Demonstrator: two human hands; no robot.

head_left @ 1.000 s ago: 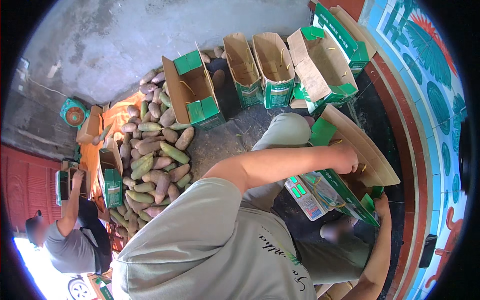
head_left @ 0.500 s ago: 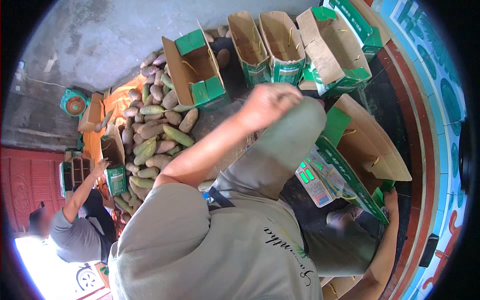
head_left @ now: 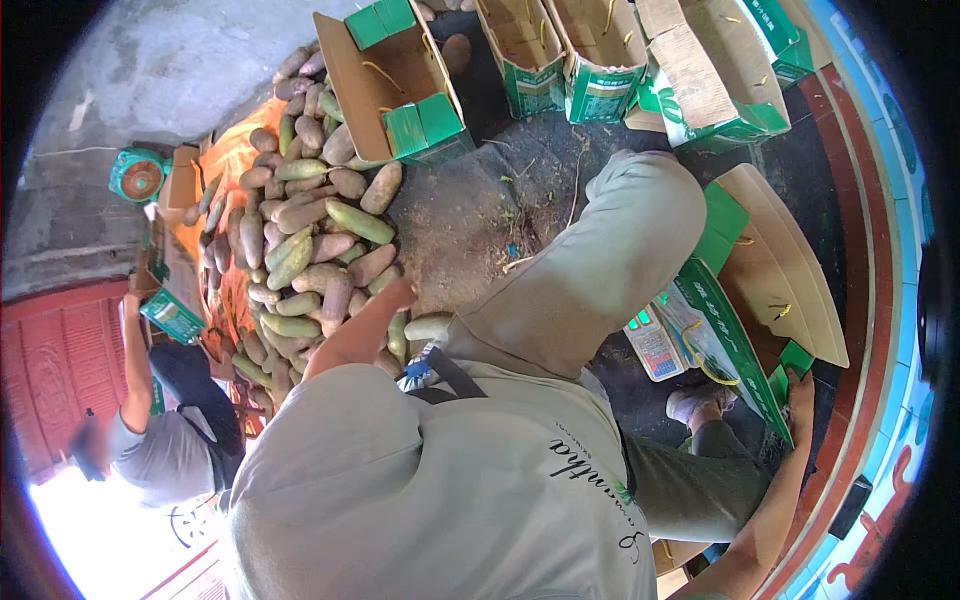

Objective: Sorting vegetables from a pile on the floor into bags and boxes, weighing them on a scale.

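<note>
l hand (head_left: 400,294) swung to oblong veg (head_left: 359,222), grip unclear, r hand (head_left: 800,392) curled round cardbd box (head_left: 790,280)

The left hand (head_left: 402,292) hangs over a heap of long green and brownish vegetables (head_left: 290,260), while the right hand (head_left: 801,393) touches the green flap end of an open box (head_left: 785,275), beside a scale (head_left: 655,350). At far left, another person (head_left: 165,458) reaches up to a smaller-looking carton (head_left: 174,314).

Grey wall (head_left: 215,65) at ten o'clock; red panelling (head_left: 60,370), nine; light (head_left: 95,525) glares, eight; blue tiling (head_left: 905,290), three; floor (head_left: 455,225), twelve, soiled.
</note>
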